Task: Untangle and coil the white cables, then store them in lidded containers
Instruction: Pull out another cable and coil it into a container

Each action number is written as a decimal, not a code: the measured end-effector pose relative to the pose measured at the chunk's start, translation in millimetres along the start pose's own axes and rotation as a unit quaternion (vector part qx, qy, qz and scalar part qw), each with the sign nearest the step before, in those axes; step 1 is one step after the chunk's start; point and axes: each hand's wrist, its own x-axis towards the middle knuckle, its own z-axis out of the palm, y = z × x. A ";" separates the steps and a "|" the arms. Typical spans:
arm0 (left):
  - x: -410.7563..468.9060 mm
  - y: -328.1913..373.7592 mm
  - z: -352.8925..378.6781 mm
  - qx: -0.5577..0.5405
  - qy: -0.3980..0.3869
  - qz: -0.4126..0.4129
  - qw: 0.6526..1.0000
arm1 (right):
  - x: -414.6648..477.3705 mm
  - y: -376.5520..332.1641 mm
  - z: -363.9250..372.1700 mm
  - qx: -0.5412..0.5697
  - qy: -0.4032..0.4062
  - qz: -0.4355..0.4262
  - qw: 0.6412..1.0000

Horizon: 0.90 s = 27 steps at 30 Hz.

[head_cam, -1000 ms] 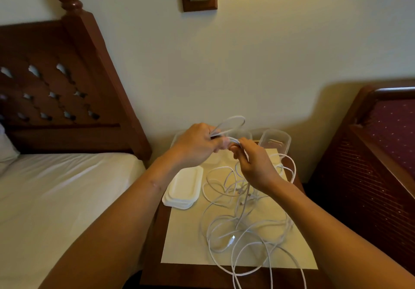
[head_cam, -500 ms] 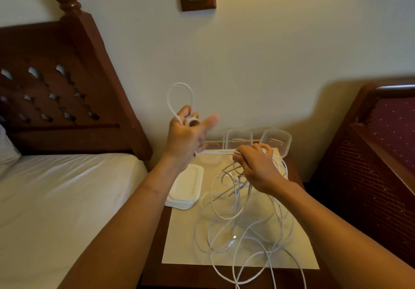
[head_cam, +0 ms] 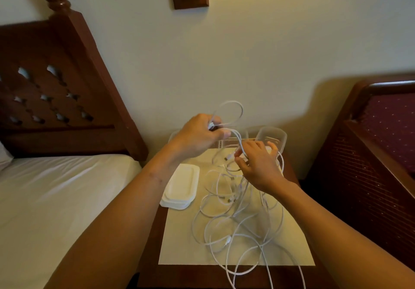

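The left hand [head_cam: 198, 136] was raised above the back of the desk [head_cam: 152, 273], its fingers curled tightly round a gathered loop [head_cam: 232, 112] of white cable that stood up above the knuckles. From that fist one strand ran down and to the right into the right hand [head_cam: 258, 165], which hovered lower, just above the heap. The right thumb and forefinger pinched the strand, while the other fingers were spread loosely.

The rest of the white cables [head_cam: 235, 223] lay below and in front of both hands in a loose tangle on a cream paper sheet [head_cam: 179, 248] covering the desk top. A few strands trailed over the desk's near edge.

A stack of white lids [head_cam: 182, 185] sat at the sheet's left edge, below the left wrist and just beside the tangle. Clear plastic containers [head_cam: 272, 137] stood open along the back of the desk, just beyond the right fingers.

A bed [head_cam: 56, 198] with a dark wooden headboard [head_cam: 56, 82] stood to the left.
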 end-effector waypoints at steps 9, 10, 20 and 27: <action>-20.9 13.7 -14.1 -0.178 0.207 -0.012 0.962 | 2.2 14.1 1.9 0.078 0.007 0.020 0.997; -21.6 10.5 -14.8 -0.206 0.245 -0.036 0.947 | 1.4 16.2 0.9 0.088 0.002 0.010 0.996; -23.6 -20.0 -14.2 -0.220 0.334 -0.078 0.913 | -4.8 16.9 1.0 0.040 -0.025 -0.006 0.999; -17.1 -28.4 26.1 0.099 0.063 -0.045 0.992 | 3.2 -0.1 -16.4 -0.035 0.016 -0.011 0.999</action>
